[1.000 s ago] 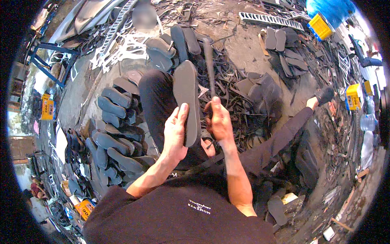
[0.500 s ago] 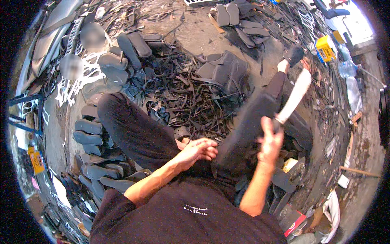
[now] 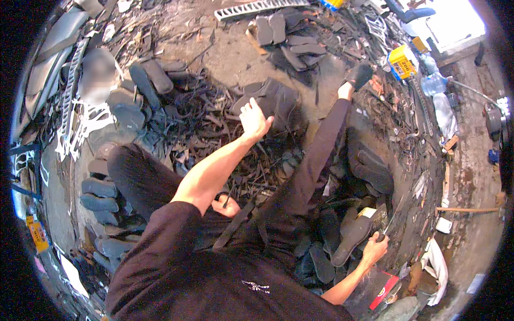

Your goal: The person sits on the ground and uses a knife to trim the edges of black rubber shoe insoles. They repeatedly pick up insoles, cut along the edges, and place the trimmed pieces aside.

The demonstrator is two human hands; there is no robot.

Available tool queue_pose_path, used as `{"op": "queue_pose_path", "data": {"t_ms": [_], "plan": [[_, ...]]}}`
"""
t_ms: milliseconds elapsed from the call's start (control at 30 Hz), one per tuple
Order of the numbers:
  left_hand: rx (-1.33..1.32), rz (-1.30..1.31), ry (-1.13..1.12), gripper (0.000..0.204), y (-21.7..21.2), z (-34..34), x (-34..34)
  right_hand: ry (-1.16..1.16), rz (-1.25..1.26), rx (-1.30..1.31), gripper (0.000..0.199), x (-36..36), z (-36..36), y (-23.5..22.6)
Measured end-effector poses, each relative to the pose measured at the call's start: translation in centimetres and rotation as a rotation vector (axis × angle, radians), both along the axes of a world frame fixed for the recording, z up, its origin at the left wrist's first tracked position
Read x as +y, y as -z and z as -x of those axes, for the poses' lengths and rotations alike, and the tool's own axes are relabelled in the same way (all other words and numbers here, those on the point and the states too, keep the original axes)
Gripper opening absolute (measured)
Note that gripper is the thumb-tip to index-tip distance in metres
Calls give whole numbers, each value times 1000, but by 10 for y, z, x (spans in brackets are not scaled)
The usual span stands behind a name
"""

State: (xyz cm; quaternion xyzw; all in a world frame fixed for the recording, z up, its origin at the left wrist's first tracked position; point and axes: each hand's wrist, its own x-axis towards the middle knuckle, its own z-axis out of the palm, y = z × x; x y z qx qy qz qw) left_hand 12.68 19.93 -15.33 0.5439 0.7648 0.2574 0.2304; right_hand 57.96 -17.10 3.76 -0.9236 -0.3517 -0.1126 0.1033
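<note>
Okay, biggest first: concrete floor (image 3: 230, 59), grey and worn, gives one bare patch beyond the scrap heap; most other parts are littered. Person's right leg (image 3: 316, 150) runs out across the middle, walling the scrap off from the right side. Scrap heap (image 3: 209, 134) fills the space between the legs: thin, curled dark strips, tangled, no clean edge. Left of the bent knee, a row of soles (image 3: 99, 187), rounded ends, overlapping, little slack against the leg. Foam pieces (image 3: 281, 109) sit at the heap's far edge: matte, dark, flat slabs with curved outlines, stacked askew. Left hand (image 3: 257, 120) is over their near side, fingers extended and slightly spread, thumb out to the right; can't tell if it touches. Grey sole (image 3: 353, 241), long and smooth-faced with a rounded end, lies tilted on darker ones just left of the right hand (image 3: 375, 249). Right fingers are curled round the dark handle of a knife (image 3: 381, 237); blade shows only as a thin sliver, pointing away from the body.
</note>
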Motion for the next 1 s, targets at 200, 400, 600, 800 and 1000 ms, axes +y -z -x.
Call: {"op": "queue_pose_path", "data": {"t_ms": [200,400,600,800,1000], "plan": [[-119,369,-62,98,-23,0,40,-156,-308,630,31,55,110,-1],[-1208,187,239,40,-83,31,-4,-141,-454,1633,53,117,186,20],[-190,-527,642,66,-161,103,-78,-241,-451,2433,82,197,255,-4],[-375,-839,-43,80,-157,137,-111,-345,-389,2088,35,214,319,-4],[-1732,-281,-178,66,-162,125,-164,-470,-455,2076,15,197,353,-4]]}}
